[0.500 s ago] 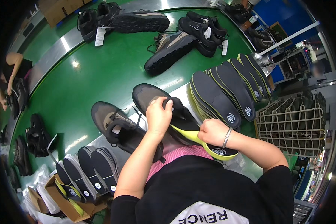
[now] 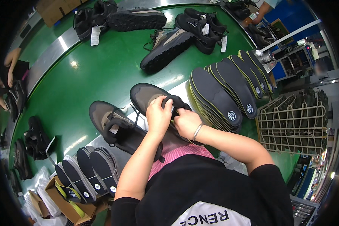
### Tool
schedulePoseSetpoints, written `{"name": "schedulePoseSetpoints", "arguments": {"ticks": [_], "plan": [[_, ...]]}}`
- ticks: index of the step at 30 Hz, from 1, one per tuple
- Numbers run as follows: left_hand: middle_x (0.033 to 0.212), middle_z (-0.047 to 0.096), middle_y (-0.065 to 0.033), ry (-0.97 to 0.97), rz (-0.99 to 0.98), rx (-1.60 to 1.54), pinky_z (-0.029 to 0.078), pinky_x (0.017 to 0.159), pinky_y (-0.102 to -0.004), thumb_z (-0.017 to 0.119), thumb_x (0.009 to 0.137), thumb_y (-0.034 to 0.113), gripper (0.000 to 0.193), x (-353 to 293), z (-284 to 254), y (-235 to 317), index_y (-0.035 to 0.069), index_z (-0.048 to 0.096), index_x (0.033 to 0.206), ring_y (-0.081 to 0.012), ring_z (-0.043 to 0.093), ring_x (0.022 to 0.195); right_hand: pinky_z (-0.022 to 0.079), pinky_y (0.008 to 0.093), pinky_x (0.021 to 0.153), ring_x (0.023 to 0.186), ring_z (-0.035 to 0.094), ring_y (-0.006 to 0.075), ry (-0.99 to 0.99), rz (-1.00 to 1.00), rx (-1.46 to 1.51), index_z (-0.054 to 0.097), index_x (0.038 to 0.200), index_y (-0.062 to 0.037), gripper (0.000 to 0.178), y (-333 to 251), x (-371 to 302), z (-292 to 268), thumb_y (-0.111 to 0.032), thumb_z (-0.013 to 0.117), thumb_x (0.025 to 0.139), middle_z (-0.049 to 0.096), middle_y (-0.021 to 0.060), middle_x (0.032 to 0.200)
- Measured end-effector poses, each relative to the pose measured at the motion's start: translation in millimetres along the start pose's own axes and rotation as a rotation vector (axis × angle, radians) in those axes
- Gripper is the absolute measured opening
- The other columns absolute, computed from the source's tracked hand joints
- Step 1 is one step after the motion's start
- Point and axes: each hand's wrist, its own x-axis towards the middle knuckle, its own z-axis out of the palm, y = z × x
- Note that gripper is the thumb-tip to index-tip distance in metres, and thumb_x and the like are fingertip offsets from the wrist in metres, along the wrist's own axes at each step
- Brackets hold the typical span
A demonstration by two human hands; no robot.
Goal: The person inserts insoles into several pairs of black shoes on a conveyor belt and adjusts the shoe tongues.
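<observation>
Bare hands meet at the mouth of a brown-and-black shoe (image 2: pixel 144 93), its rounded toe pointing away from the wearer and lying beyond the grip to the left. The left hand (image 2: pixel 158 115) pinches the padded collar between thumb and fingers; the right hand (image 2: pixel 188 123), just beside it, dips its fingers into the opening, and whether they clasp anything inside cannot be told. A sliver of yellow-green edging (image 2: pixel 172 123) between the hands suggests an insole is at least partly in the shoe, though its seating is hidden. A matching shoe (image 2: pixel 103 112), just left of the grip, stands untouched, its interior too dark to judge, while stacked dark insoles (image 2: pixel 213 96) near the grip's right side remain unused. The left forearm rises steeply from below, its hand closed over the collar; the right forearm slants in from the lower right, elbow flared outward, back of the hand uppermost and a metal bracelet (image 2: pixel 197 132) at the wrist. Beyond the grip, more dark shoes (image 2: pixel 167 51) lie on the green table (image 2: pixel 98 73).
</observation>
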Motion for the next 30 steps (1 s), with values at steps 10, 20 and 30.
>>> {"name": "schedulePoseSetpoints", "arguments": {"ticks": [10, 20, 30], "plan": [[0.077, 0.059, -0.017, 0.03, 0.002, 0.055, 0.045, 0.066, -0.0372, 0.059, 0.076, 0.021, 0.022, 0, 3, -3, 0.002, 0.061, 0.086, -0.0313, 0.057, 0.068, 0.041, 0.0442, 0.076, 0.095, 0.051, 0.0317, -0.256, 0.296, -0.072, 0.053, 0.09, -0.0033, 0.056, 6, -71, -46, -0.052, 0.063, 0.064, 0.051, 0.0199, 0.098], [0.077, 0.058, -0.0163, 0.03, -0.015, 0.052, 0.045, 0.065, -0.0373, 0.059, 0.076, 0.022, 0.023, -1, 4, -2, 0.002, 0.06, 0.086, -0.031, 0.057, 0.068, 0.048, 0.0384, 0.065, 0.075, 0.058, 0.0329, -0.34, 0.233, 0.07, 0.062, 0.079, -0.003, 0.05, 20, -50, -58, -0.051, 0.06, 0.063, 0.053, 0.019, 0.087], [0.084, 0.06, -0.0178, -0.023, -0.042, 0.002, 0.045, 0.069, -0.032, 0.06, 0.075, 0.018, 0.025, -3, 2, 4, -0.003, 0.059, 0.088, -0.0292, 0.059, 0.074, 0.05, 0.0345, 0.064, 0.078, 0.056, 0.0278, -0.169, -0.078, -0.282, 0.063, 0.076, -0.0006, 0.017, 20, -23, 7, -0.012, 0.052, 0.069, 0.053, 0.0155, 0.084]]}}
